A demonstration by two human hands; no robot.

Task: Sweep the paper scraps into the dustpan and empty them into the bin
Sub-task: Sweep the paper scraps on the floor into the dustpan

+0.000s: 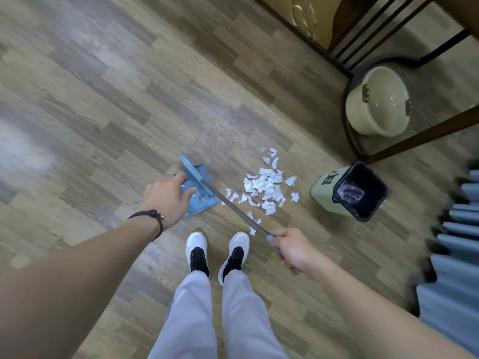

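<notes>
A heap of white paper scraps [267, 186] lies on the wood-pattern floor in front of my shoes. To its left sits a blue dustpan [201, 203], and my left hand [167, 196] grips its top. My right hand [291, 248] holds the blue grip of a long metal broom handle [233, 203]. The handle runs up-left to the blue broom head [191, 169], which rests against the dustpan. A pale green bin [350, 194] with a black liner stands to the right of the scraps, its mouth showing.
A dark wooden chair frame [414, 137] stands at the upper right with a cream bucket [378, 102] beneath it. Blue pleated fabric [456, 255] hangs along the right edge. My two white and black shoes [216, 255] stand just below the scraps. Bare floor stretches to the left.
</notes>
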